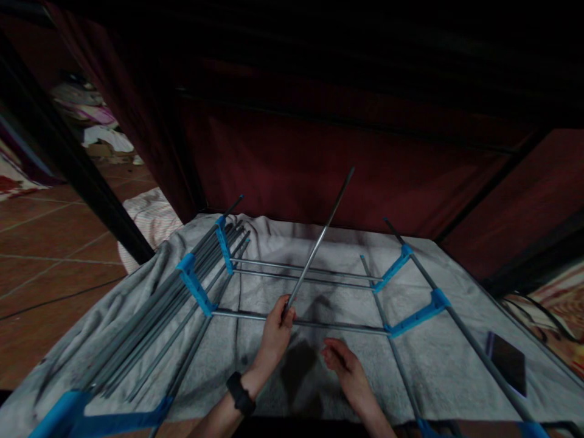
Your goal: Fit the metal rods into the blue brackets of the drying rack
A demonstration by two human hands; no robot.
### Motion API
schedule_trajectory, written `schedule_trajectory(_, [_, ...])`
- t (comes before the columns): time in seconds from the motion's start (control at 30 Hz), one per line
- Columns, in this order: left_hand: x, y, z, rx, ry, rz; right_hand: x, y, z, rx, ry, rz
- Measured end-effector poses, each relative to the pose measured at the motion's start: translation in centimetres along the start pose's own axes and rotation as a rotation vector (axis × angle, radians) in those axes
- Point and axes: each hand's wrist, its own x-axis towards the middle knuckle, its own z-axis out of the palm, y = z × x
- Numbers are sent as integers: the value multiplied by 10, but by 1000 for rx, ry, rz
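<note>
My left hand (277,322), with a dark watch (241,392) on its wrist, is closed around the lower end of a thin silver metal rod (320,237). The rod slants up and away to the right, above the frame. My right hand (345,368) hovers to the right with loosely bent fingers and nothing in it. Below lies a rack frame of grey tubes (474,350) with blue plastic brackets (417,313). Silver crossbars (342,326) span between its two sides, one passing just beyond my hands.
A bundle of grey tubes (150,322) lies along the left side. A phone (506,362) rests at the right on the grey cloth (292,371). A dark red wooden panel (292,164) rises behind, with dark posts at the sides. Clothes (107,137) lie on the tiled floor at far left.
</note>
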Motion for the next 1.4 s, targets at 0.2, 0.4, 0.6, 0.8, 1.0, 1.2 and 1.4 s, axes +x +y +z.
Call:
schedule_trajectory(0.2, [-1,-10,-29,249,45,50,20,-29,-9,124,82,22])
schedule_trajectory(0.4, [-8,-20,-51,337,41,38,36,-50,-11,204,124,27])
schedule_trajectory(0.6, [-18,-22,-65,387,21,-19,48,-60,-18,278,121,27])
schedule_trajectory(0.8, [-26,-34,-76,389,31,24,61,-58,-28,432,147,30])
schedule_trajectory(1.0, [-14,-23,-91,590,-48,143,66,-59,-36,515,191,114])
schedule_trajectory(1.2, [-4,-18,-103,717,-120,217,66,-60,-39,602,259,134])
schedule_trajectory(1.4, [-1,-19,-110,798,-182,250,66,-50,-43,613,250,185])
